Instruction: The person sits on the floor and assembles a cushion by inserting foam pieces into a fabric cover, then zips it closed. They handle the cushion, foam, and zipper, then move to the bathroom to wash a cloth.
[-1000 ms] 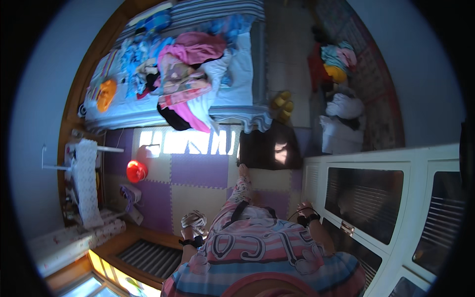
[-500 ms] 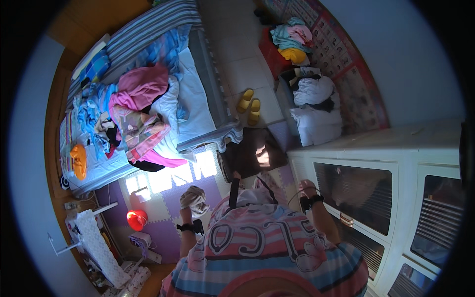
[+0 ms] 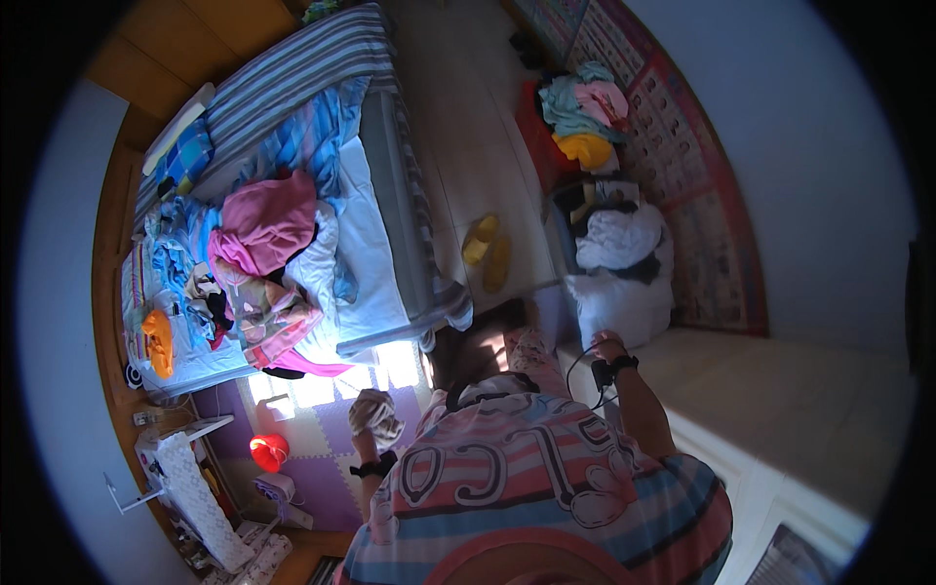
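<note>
A crumpled beige-and-white cloth (image 3: 384, 423) hangs from my left hand (image 3: 364, 435), whose fingers are closed round it, over the foam floor mat (image 3: 336, 478). Part of that hand is hidden by the bunched fabric. My right hand (image 3: 609, 345) is held out at my right side, close to the white cushion-like bundle, with its fingers loosely apart and nothing visible in them. A thin black cable (image 3: 575, 369) loops beside it from the black wrist strap (image 3: 612, 370).
To the left stands a bed (image 3: 375, 292) heaped with clothes and a pink blanket (image 3: 268, 219). Yellow slippers (image 3: 485, 252) lie on the tiles ahead. White bedding (image 3: 624, 302) and a red container (image 3: 541, 136) with clothes line the right wall. A white cabinet (image 3: 770, 409) stands close right; a red bucket (image 3: 270, 452) sits left.
I have moved forward and turned slightly, so the slippers and bedding are nearer. My left hand still carries the cloth; my right hand has passed from the cabinet doors towards the white bedding.
</note>
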The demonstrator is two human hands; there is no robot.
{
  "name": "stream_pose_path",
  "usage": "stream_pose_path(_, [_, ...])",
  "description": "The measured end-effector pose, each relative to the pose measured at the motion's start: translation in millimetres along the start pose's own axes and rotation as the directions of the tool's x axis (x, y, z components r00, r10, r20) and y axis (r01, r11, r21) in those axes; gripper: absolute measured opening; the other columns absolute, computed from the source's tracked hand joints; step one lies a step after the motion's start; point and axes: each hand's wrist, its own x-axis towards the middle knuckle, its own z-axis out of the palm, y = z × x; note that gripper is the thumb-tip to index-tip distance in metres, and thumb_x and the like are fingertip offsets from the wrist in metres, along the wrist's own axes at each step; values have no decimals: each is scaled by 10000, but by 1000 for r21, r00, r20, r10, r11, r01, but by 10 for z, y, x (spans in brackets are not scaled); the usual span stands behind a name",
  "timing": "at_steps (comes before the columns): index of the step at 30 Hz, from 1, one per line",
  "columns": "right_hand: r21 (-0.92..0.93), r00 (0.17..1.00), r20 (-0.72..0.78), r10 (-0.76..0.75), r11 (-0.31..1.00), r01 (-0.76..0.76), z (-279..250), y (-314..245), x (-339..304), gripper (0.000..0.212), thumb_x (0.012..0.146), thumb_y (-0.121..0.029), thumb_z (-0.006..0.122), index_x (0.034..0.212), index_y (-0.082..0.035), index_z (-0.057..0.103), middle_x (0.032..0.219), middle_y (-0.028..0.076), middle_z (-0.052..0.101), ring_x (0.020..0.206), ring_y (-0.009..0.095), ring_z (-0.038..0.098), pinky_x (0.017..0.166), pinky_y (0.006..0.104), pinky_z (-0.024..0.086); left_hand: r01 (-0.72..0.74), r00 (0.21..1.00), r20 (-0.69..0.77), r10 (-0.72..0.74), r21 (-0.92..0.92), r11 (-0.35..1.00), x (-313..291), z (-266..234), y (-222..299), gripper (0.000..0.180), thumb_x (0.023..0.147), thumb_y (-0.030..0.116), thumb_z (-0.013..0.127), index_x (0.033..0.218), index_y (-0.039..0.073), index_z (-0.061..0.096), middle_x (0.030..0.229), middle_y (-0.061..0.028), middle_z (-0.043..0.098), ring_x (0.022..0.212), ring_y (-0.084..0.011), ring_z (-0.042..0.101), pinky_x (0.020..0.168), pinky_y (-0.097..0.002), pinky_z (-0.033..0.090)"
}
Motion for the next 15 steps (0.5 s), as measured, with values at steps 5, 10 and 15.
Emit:
stream_pose_path(5, [655, 993, 117, -8, 752, -71, -884, -202, 857, 173, 893, -211, 552, 964, -61, 601, 873, 70, 654, 785, 187, 659, 639, 319, 530, 148, 970, -218, -107, 184, 972, -722, 523, 60, 391, 893, 286, 625, 1174, 16, 593, 1131, -145, 634, 975, -229, 599, 841, -361, 489])
stream_pose_path(10, [-320, 840, -208, -501, 846, 426, -1720, -310, 1670, 254, 946, -242, 535, 1102, -41, 537, 855, 90, 639, 775, 221, 652, 632, 326, 539, 196, 953, -273, -134, 212, 957, -1063, 1118, 208, 374, 891, 284, 617, 1147, 13, 606, 1099, -142, 644, 951, -220, 600, 819, -358, 490])
stream_pose_path(15, [569, 875, -482, -40, 745, 348, -2061, -395, 1763, 224, 937, -190, 572, 1095, -33, 549, 880, 76, 614, 809, 190, 628, 663, 305, 540, 168, 958, -263, -112, 202, 965, -1037, 1630, 379, 358, 888, 282, 608, 1121, 9, 619, 1068, -139, 653, 927, -210, 602, 798, -355, 490])
